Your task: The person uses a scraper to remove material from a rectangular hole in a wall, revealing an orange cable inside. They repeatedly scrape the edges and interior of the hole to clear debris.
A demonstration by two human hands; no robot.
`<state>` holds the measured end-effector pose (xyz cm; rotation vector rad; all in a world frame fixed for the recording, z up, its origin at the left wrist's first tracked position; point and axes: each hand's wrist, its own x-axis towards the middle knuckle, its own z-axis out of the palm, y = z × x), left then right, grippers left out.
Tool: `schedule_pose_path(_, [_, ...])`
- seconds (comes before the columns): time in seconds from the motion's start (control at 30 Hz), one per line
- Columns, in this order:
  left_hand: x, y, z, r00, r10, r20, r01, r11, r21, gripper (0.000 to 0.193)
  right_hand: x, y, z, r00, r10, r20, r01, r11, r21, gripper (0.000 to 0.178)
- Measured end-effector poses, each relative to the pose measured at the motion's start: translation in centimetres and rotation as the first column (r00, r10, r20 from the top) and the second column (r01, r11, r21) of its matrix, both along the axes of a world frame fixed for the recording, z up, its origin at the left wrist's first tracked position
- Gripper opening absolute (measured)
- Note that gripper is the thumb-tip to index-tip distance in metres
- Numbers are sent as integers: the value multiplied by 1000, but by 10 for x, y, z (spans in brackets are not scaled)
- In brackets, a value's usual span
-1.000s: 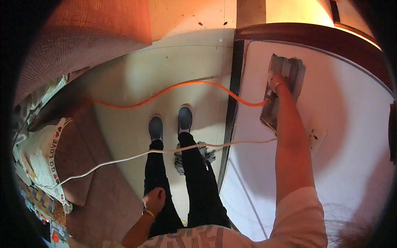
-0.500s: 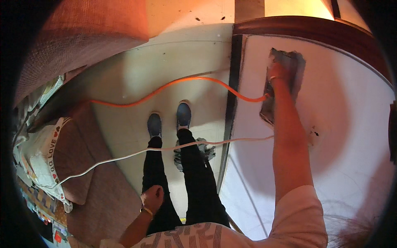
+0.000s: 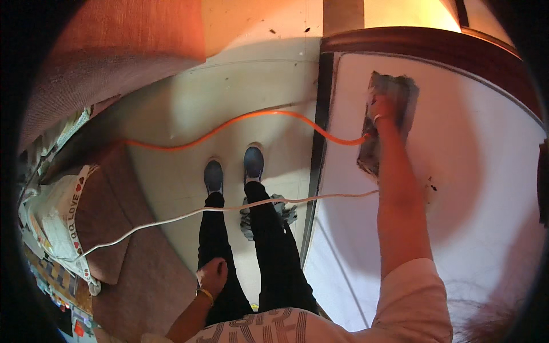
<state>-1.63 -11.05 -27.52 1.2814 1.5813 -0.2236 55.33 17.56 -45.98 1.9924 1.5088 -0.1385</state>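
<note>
My right hand [image 3: 384, 107] is stretched out over a rough-edged, dark grey patch or recess [image 3: 405, 94] in the white panel. Its fingers are curled together; a small dark bit shows by the fingertips, but what they hold is hidden. An orange hose [image 3: 274, 112] runs in from the left and ends at the patch's edge, beside my right wrist. Below it, a white cable [image 3: 166, 220] crosses in front of my legs and reaches my right forearm. Resting by my left thigh, my left hand [image 3: 213, 275] is closed in a loose fist with nothing visible in it.
A dark wooden rim [image 3: 423, 41] curves along the panel's far side. Grey crumpled cloth [image 3: 290, 212] lies on the floor by my right leg. At the left are a brown padded seat [image 3: 137, 257], a white printed bag [image 3: 57, 220] and a reddish cloth-covered piece [image 3: 131, 46].
My right hand has shifted slightly toward me and left over the grey patch. The whole view has tilted a little. My left hand stays by my thigh.
</note>
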Motion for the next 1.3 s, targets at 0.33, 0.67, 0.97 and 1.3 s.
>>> schedule_pose_path(0.33, [-1,3,2,998,70,-5,-70,997,-32,9,-46,46,36,947,-218,-234,249,962,109,27])
schedule_pose_path(0.67, [-2,0,1,998,59,3,-59,998,-9,9,-41,0,11,997,18,78,-31,984,173,22])
schedule_pose_path(0.97, [-8,-4,-1,996,86,27,-87,996,14,8,-51,31,54,981,-176,-84,182,981,61,30])
schedule_pose_path(1.3, [-1,5,0,999,-7,-54,5,999,-47,11,-48,-7,31,957,256,134,-269,959,93,30])
